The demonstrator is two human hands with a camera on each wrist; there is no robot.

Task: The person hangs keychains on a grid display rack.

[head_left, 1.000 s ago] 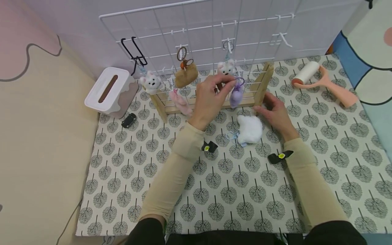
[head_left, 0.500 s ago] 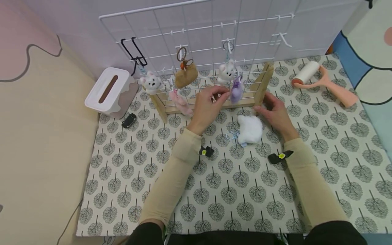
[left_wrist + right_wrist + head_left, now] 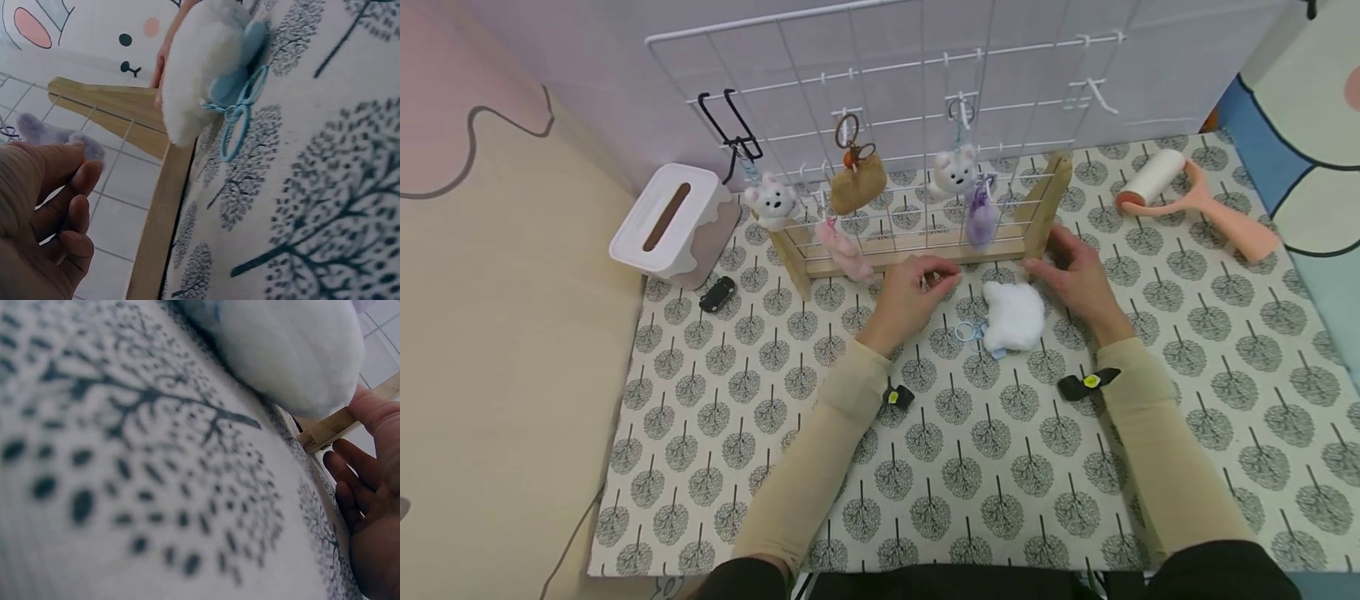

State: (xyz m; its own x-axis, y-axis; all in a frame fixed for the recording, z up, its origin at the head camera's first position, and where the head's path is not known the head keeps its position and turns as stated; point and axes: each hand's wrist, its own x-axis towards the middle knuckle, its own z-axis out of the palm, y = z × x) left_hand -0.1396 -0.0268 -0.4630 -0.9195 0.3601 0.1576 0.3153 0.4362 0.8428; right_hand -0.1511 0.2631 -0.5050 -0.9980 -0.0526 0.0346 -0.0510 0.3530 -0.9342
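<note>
My left hand [image 3: 910, 300] is just in front of the rack's base, fingers loosely curled and thumb near the index finger, with nothing held. Behind it in the left wrist view is a small purple plush keychain [image 3: 59, 134]; in the head view it hangs from a hook on the wire display rack [image 3: 917, 243]. My right hand [image 3: 1078, 279] holds the rack's right wooden leg [image 3: 1047, 208], thumb in front and fingers partly hidden behind. A white fluffy plush keychain [image 3: 1013, 317] with a light-blue ring lies on the table between my hands.
White bear keychains [image 3: 955, 172], a brown plush keychain [image 3: 857, 183] and a pink plush keychain [image 3: 844, 250] hang on the rack. A tissue box [image 3: 662, 221] and small black toy car [image 3: 718, 294] stand left. A lint roller [image 3: 1202, 204] lies right.
My left hand has let go of the purple keychain's ring and drawn down toward me. The purple keychain now hangs by itself. My right hand stays at the rack's leg.
</note>
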